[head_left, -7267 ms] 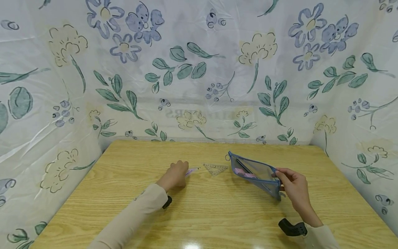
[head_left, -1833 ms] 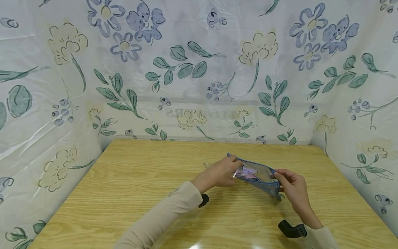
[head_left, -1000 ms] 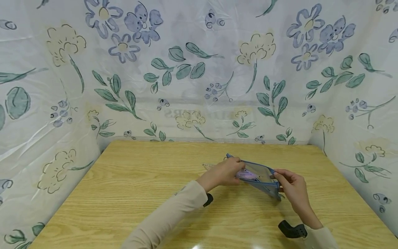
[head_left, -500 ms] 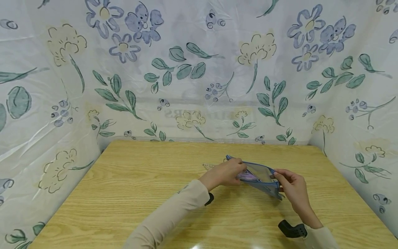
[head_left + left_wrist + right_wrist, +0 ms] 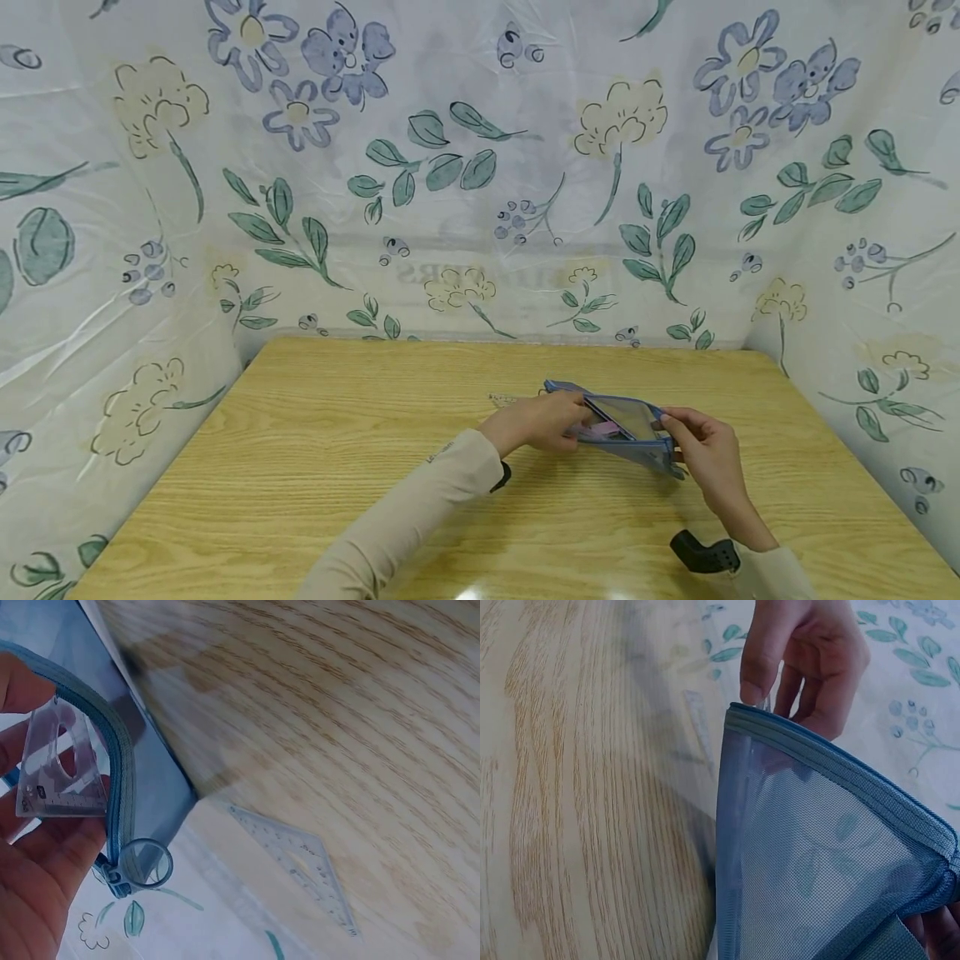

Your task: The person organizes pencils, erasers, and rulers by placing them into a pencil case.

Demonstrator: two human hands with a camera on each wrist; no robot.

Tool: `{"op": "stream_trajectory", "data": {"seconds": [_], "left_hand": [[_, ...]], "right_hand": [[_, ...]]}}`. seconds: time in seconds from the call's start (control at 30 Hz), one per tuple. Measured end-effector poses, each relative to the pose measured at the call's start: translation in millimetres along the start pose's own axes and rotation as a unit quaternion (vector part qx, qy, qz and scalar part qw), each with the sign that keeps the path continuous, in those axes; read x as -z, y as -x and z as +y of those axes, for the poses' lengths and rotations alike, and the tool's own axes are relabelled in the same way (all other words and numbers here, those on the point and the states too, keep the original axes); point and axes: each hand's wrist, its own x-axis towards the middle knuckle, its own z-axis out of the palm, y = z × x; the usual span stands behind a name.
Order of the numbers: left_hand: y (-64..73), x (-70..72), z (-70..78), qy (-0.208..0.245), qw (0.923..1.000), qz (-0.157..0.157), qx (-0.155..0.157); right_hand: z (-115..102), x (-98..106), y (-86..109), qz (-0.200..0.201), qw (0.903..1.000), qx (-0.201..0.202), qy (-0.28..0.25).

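Note:
A blue mesh zip pouch (image 5: 637, 452) stands with its mouth spread on the table. My right hand (image 5: 708, 442) pinches the rim at its right end. Over the left end, my left hand (image 5: 543, 419) has its fingers in the opening. In the left wrist view it holds a clear plastic set square (image 5: 37, 769), with the zip edge (image 5: 120, 765) running beside it. A pink item (image 5: 602, 428) and a dark, slim, pen-like stick (image 5: 611, 417) show inside. Another clear set square (image 5: 289, 859) lies flat on the table, partly behind my left hand in the head view.
The wooden table (image 5: 337, 417) reaches back to a flower-printed curtain (image 5: 480, 208), which also hangs at both sides. A ring-shaped zip pull (image 5: 154, 862) hangs at the pouch's left end. Black straps (image 5: 705, 552) sit at my wrists.
My left hand has gone from the table at the left to the pouch, bringing the set square into its mouth. Lately the pouch's left end has sunk a little. My right hand stays put.

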Motion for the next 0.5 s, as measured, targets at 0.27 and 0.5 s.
{"op": "stream_trajectory", "data": {"seconds": [0.27, 0.5], "left_hand": [[0.6, -0.4, 0.2, -0.008, 0.9997, -0.020, -0.008], [1.1, -1.9, 0.0, -0.022, 0.9994, 0.009, -0.026]], "right_hand": [[-0.8, -0.2, -0.2, 0.000, 1.0000, 0.002, 0.003], [0.0, -0.7, -0.5, 0.000, 1.0000, 0.005, 0.003]]}}
